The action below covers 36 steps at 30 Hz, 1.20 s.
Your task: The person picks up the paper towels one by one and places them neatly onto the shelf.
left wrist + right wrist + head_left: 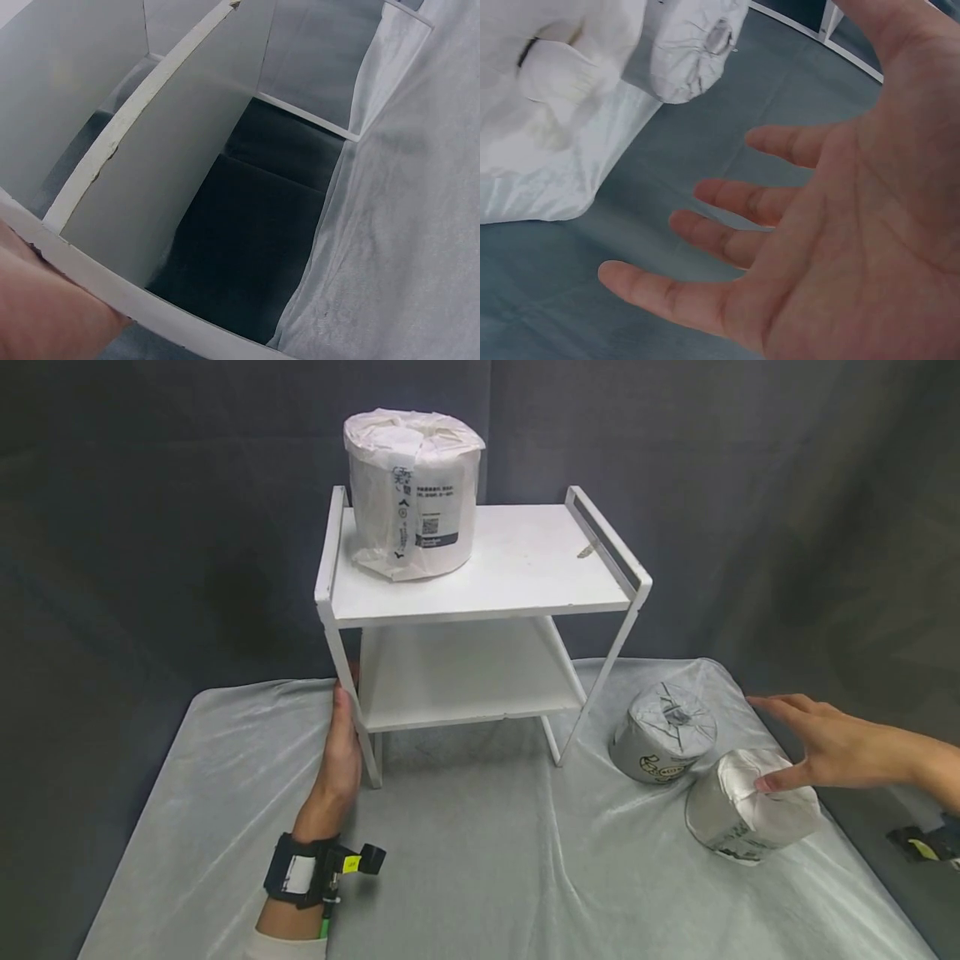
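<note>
A white two-tier shelf rack (pixel 480 618) stands on the cloth-covered table. My left hand (pixel 341 760) holds its left side leg, thumb in front and fingers partly hidden behind. In the left wrist view part of that hand (pixel 52 307) lies against the white side bar (pixel 172 322). Over at the right, my right hand (pixel 847 747) is spread above a wrapped toilet paper roll (pixel 750 810), with the thumb overlapping its top. The right wrist view shows the palm (pixel 840 232) with fingers extended and nothing in them.
Another wrapped toilet paper roll (pixel 663 735) sits beside the first, between it and the rack. A larger wrapped roll (pixel 412 497) stands upright on the left of the rack's top tier. Grey cloth (pixel 465 877) covers the table, and dark curtains (pixel 187 527) hang behind.
</note>
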Each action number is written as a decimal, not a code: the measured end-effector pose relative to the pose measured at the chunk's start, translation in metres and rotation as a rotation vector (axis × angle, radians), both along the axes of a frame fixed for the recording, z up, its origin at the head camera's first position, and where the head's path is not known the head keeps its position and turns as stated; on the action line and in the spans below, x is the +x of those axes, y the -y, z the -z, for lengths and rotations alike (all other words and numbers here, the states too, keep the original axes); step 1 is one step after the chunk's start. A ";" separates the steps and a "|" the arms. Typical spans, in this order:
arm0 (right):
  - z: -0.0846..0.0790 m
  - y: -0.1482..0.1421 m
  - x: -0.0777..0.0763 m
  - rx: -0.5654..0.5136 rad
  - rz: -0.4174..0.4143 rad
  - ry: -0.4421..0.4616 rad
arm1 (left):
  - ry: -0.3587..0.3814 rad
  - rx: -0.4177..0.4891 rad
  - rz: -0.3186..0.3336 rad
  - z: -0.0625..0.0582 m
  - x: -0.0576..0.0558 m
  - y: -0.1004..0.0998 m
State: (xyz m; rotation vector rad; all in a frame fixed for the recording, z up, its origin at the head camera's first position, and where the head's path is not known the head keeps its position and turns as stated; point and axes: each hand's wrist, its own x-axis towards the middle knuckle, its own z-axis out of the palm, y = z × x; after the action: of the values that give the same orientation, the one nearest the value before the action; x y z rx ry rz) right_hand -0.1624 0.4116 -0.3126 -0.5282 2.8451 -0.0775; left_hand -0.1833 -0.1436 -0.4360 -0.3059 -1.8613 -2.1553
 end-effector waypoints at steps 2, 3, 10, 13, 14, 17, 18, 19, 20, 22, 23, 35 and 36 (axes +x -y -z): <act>0.005 -0.002 0.002 -0.018 -0.014 -0.004 | -0.004 0.002 0.003 0.000 -0.001 0.000; 0.007 -0.003 0.003 -0.025 -0.021 -0.006 | -0.007 0.001 -0.002 0.000 -0.001 0.000; 0.021 -0.006 0.011 -0.064 -0.046 -0.028 | -0.011 0.002 0.003 0.001 -0.001 0.000; 0.028 -0.007 0.015 -0.085 -0.052 -0.024 | -0.015 0.014 0.024 0.002 0.000 0.001; 0.030 -0.007 0.016 -0.090 -0.054 -0.021 | -0.018 0.017 0.028 0.002 0.000 0.001; 0.036 -0.007 0.018 -0.109 -0.053 -0.008 | -0.028 0.014 0.035 0.003 0.000 0.001; 0.038 -0.007 0.019 -0.110 -0.053 -0.006 | -0.030 0.010 0.036 0.003 0.000 0.001; 0.040 -0.007 0.020 -0.112 -0.051 -0.003 | -0.028 0.004 0.037 0.003 0.000 0.001; 0.041 -0.007 0.020 -0.114 -0.047 0.001 | -0.027 0.001 0.039 0.003 0.000 0.002; 0.044 -0.007 0.021 -0.117 -0.048 -0.007 | -0.030 -0.003 0.040 0.003 0.001 0.002; 0.045 -0.007 0.021 -0.114 -0.046 -0.007 | -0.031 -0.003 0.040 0.003 0.001 0.002; 0.061 -0.008 0.028 -0.086 0.010 0.020 | -0.039 0.002 0.048 0.002 0.000 0.002; 0.062 -0.008 0.028 -0.080 0.014 0.012 | -0.038 0.004 0.047 0.002 0.000 0.002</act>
State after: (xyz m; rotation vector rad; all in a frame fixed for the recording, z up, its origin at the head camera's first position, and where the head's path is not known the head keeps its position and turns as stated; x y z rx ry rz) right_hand -0.1341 0.4201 -0.3748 -0.5227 2.8435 -0.1976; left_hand -0.1830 -0.1457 -0.4381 -0.3909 -1.8471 -2.1681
